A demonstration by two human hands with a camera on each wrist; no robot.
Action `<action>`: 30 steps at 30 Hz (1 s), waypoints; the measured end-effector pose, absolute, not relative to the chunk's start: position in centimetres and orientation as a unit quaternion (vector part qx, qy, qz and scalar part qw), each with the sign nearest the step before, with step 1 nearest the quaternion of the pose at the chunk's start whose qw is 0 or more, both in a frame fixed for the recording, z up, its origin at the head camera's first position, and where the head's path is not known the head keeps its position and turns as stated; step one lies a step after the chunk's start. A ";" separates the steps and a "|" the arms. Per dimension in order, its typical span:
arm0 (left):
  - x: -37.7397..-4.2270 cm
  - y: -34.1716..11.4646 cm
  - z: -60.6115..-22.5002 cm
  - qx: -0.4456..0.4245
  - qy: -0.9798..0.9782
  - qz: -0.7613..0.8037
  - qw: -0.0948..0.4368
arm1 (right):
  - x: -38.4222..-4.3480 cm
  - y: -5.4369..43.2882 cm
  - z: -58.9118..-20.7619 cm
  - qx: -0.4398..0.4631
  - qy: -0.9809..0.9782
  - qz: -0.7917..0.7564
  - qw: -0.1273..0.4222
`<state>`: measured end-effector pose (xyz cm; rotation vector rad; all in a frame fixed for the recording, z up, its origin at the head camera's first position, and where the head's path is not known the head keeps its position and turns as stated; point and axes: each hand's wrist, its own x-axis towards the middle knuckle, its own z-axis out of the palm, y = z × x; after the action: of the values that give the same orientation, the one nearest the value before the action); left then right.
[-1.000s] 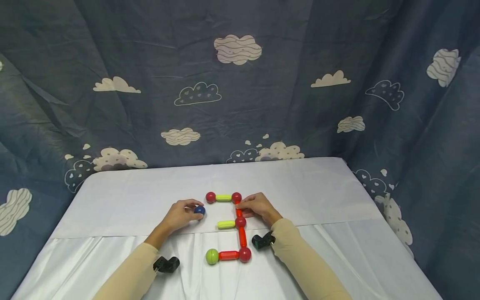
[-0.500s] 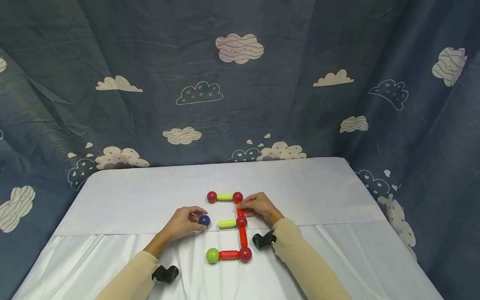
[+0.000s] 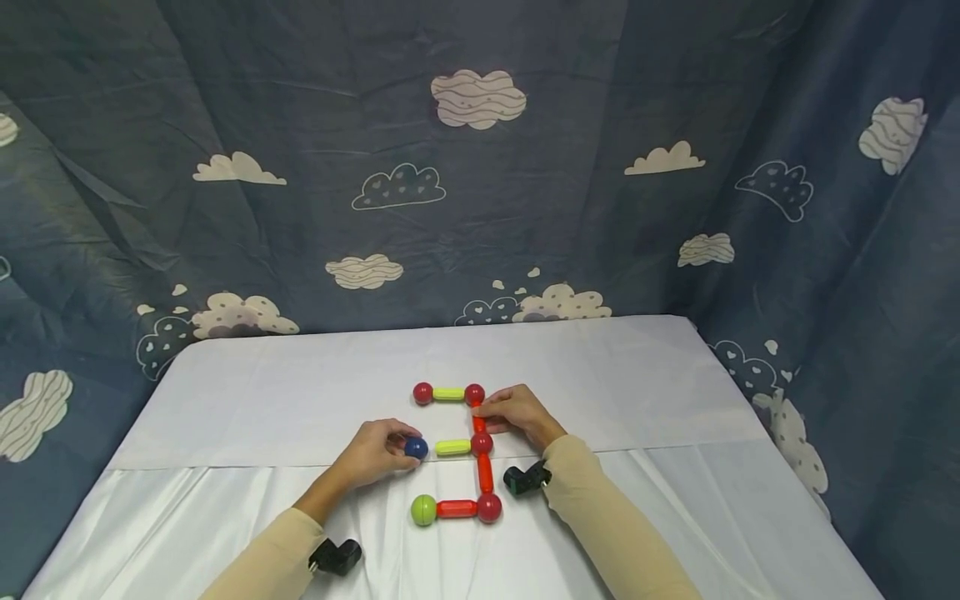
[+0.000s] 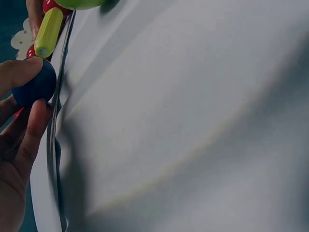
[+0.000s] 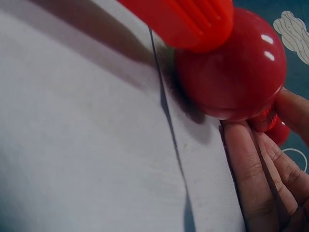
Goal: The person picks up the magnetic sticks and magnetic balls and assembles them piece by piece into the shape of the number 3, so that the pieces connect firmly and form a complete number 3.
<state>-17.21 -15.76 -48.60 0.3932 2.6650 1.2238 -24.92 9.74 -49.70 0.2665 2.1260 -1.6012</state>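
My left hand (image 3: 372,454) pinches a blue ball (image 3: 416,448) between thumb and fingers. In the head view the ball is just left of the free end of a yellow-green rod (image 3: 452,447). That rod sticks out leftward from the middle red ball (image 3: 482,443) of a ball-and-rod building toy lying on the table. My right hand (image 3: 519,412) grips the upper red rod (image 3: 477,419), partly hidden by its fingers. Close up in the left wrist view, the rod's bare end (image 4: 42,51) sits near the blue ball (image 4: 36,86). The middle ball (image 5: 231,65) fills much of the right wrist view.
Another yellow-green rod (image 3: 448,393) with a red ball (image 3: 423,393) at its end forms the top arm. Below, a red rod (image 3: 457,509) runs to a green ball (image 3: 423,510). White cloth covers the table (image 3: 637,517); a cloud-print curtain (image 3: 525,217) hangs behind.
My left hand has carried the blue ball rightward and toward me, from up left of the middle yellow-green rod to level with its end. My right hand keeps its hold.
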 end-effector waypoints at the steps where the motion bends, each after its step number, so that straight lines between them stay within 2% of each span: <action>1: -17.2 -15.7 -48.6 0.135 0.897 0.412 0.090 | -24.9 9.8 -49.7 0.097 0.772 -0.584 0.232; 20: -17.7 -15.0 -48.5 0.144 0.897 0.404 0.109 | -25.0 9.9 -50.1 0.087 0.767 -0.592 0.230; 30: -20.7 -15.5 -47.2 0.071 0.917 0.392 0.036 | -24.5 9.7 -49.7 0.086 0.767 -0.597 0.220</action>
<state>-20.71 -15.49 -47.15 0.2166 2.8163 1.2029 -24.47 9.71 -49.74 0.2383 2.1214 -1.6506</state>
